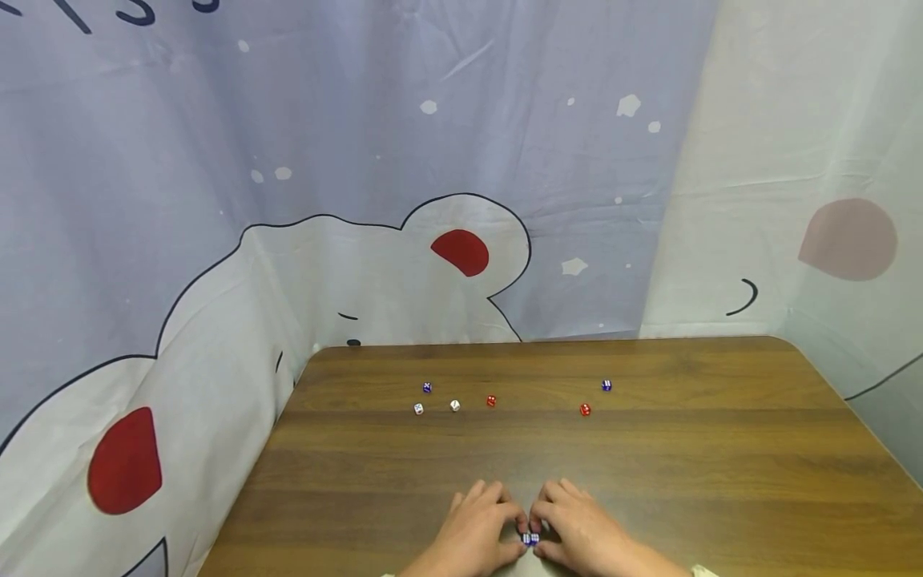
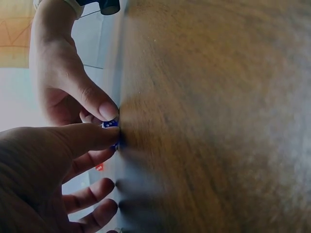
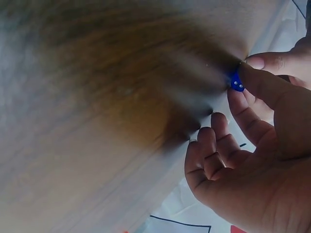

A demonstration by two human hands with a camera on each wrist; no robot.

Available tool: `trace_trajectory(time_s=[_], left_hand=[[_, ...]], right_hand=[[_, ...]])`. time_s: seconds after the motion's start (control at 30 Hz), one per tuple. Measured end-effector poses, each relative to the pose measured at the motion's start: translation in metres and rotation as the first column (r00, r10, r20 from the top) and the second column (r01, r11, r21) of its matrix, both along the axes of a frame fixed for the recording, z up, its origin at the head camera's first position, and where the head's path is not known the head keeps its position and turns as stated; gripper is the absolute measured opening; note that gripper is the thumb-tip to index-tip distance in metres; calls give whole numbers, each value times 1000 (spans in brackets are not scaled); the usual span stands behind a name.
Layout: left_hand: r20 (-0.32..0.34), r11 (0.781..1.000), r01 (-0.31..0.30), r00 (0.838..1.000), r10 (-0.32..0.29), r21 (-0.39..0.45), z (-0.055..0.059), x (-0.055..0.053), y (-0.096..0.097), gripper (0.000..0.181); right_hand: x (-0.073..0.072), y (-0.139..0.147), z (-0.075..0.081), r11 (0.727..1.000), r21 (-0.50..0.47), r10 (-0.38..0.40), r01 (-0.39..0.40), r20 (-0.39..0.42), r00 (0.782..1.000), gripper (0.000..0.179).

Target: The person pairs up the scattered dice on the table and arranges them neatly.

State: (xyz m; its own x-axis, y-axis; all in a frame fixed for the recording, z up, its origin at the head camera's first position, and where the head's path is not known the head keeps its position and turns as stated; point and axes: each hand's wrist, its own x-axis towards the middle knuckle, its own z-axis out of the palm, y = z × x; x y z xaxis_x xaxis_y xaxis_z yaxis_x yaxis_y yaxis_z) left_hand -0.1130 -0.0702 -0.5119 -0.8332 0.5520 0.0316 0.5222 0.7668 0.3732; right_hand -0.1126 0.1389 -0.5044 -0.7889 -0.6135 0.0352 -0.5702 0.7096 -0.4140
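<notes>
Two blue dice with white pips sit side by side near the table's front edge: a left blue die and a right blue die. My left hand pinches the left one between thumb and index finger. From the other side, my right hand pinches the right one the same way. In the left wrist view a blue die shows between the two thumbs, partly covered. The right wrist view shows a blue die beside the right thumb. The other fingers of both hands spread toward the tabletop.
Farther back on the wooden table lie a blue die, two white dice, a red die, another red die and another blue die. A printed curtain hangs behind the table.
</notes>
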Motion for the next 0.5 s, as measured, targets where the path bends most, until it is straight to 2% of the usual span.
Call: trace_trajectory(time_s=[0.3, 0.5], left_hand=[[12, 1000, -1, 1000, 1, 15, 1, 0, -2, 18], [35, 999, -18, 999, 17, 27, 1, -7, -6, 20]], right_hand=[[-1, 1, 0, 1000, 1, -10, 10, 49, 999, 17], [0, 1, 0, 1000, -5, 2, -2, 25, 1000, 19]])
